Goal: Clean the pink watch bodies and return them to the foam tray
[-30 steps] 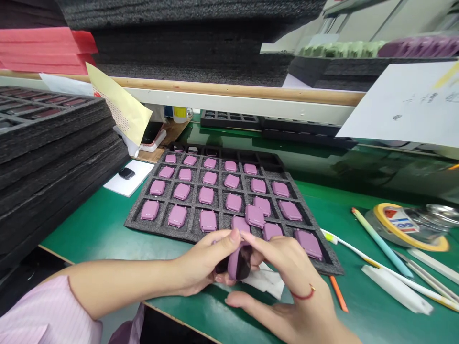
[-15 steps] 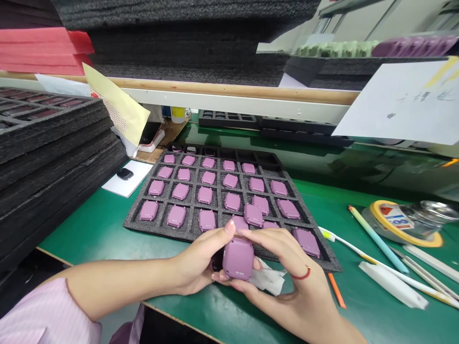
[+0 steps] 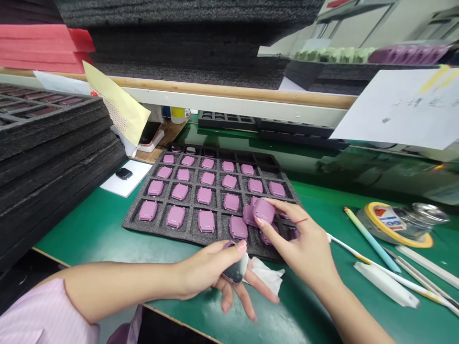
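Note:
A black foam tray (image 3: 136,220) lies on the green table, its pockets filled with several purple watch cases. My left hand (image 3: 218,270) pinches one purple watch case (image 3: 234,271) just in front of the tray, its dark screen side facing me. My right hand (image 3: 304,239) reaches over the tray's near right part. Its thumb and fingers close on another purple case (image 3: 263,210) held just above the pockets. A crumpled white wipe (image 3: 267,278) rests on the table under my left fingers.
Tall stacks of black foam trays (image 3: 53,157) stand at the left. A white card with a dark watch (image 3: 124,174) lies beside them. At the right are a tape roll (image 3: 394,223), a green pen (image 3: 369,239) and white sticks. A shelf overhangs the back.
My right hand let go of the case both hands held and moved up to the tray, closing on another purple case. My left hand keeps the first case, now turned.

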Available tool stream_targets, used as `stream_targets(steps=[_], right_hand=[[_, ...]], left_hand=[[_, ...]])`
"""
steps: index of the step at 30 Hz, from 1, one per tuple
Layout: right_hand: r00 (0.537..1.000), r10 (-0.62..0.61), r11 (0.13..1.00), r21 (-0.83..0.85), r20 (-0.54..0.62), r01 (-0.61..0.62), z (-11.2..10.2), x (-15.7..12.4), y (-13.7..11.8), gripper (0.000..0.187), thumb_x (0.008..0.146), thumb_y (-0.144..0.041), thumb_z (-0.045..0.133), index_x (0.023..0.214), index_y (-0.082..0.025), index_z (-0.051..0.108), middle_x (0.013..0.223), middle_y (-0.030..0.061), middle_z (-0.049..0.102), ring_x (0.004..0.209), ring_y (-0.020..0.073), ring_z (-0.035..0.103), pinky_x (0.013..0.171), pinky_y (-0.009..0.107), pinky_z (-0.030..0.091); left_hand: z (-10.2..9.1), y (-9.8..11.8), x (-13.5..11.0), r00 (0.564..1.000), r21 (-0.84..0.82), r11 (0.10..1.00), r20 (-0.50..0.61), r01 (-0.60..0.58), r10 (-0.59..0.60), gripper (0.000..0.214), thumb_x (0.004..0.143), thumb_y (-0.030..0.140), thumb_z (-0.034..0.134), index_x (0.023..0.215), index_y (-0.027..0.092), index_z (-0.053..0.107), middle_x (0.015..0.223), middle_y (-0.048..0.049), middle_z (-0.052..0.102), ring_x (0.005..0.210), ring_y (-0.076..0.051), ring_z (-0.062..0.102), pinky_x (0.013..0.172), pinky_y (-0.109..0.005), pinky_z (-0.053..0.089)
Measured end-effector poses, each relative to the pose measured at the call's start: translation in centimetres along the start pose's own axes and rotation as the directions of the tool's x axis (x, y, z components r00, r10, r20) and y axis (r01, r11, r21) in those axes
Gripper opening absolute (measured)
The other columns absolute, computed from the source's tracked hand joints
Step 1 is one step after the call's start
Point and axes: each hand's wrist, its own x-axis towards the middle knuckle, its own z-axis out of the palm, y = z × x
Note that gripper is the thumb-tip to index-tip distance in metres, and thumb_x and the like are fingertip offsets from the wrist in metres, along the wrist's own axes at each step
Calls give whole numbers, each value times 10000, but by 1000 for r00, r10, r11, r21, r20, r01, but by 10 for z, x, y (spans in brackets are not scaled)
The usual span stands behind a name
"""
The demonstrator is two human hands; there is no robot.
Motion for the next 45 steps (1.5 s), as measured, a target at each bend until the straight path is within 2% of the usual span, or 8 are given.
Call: stream_targets(steps=[5,9,16,25,31,35,39,45], right_hand=[[997,17,999,42,81,-21,7,-1,8,440,950,-497,611,1300,-235,662,1276,106,714,1187,290,664,1028,511,523],[999,36,977,212,2,-36,-8,-5,-9,361,1024,-447,499,1303,-260,634,1287,95,689,1218,253,642,1052,448,504],[926,-376,901,244,34,358,-14,-17,-54,266,818,-348,818,989,-239,646,1100,104,683,1083,285,690,868,410,607],[940,-339,916,234,25,325,-7,-19,-63,67,873,-180,730,895,-227,688,1074,97,709,983,225,711,818,353,621],[975,-223,933,284,-19,219,-6,-20,-64,70,882,-180,717,844,-237,707,978,76,750,893,219,739,770,345,630],[991,30,884,467,-129,34,-10,-17,-60,121,901,-280,725,796,-236,685,810,50,729,780,199,730,673,304,625],[935,297,748,656,-194,-102,-15,-14,-55,210,896,-348,748,754,-223,656,798,18,734,510,104,660,538,232,595],[911,337,698,712,-236,-74,-16,-17,-54,105,914,-333,733,899,-234,703,981,36,775,914,194,785,880,306,648]], left_hand=[[3,4,-3,997,120,992,-72,-29,38,543,896,681,561,903,143,634,741,-35,678,452,-53,355,435,-223,211],[0,6,-1,994,30,999,-106,-34,37,721,884,764,471,1026,107,732,795,-64,682,473,-70,399,465,-247,217],[-3,3,5,978,-213,964,-168,-160,126,636,771,738,679,883,113,705,731,-43,652,507,-73,415,480,-234,227],[-1,7,5,978,-291,942,-174,-165,118,594,730,704,757,813,142,584,673,19,529,508,-49,419,461,-196,190],[-3,8,5,976,-261,951,-182,-166,120,554,763,667,755,839,137,612,655,27,520,500,-53,405,461,-207,189],[-2,5,5,987,-227,963,-105,-143,122,580,823,665,691,959,102,705,724,-48,644,494,-63,397,468,-232,203],[-2,7,3,990,-235,963,-82,-132,116,564,815,638,718,1013,111,749,821,-83,695,512,-61,424,477,-232,213],[-2,9,1,991,-237,964,-84,-124,107,543,812,641,720,1010,138,768,868,-83,715,489,-50,438,476,-221,230]])
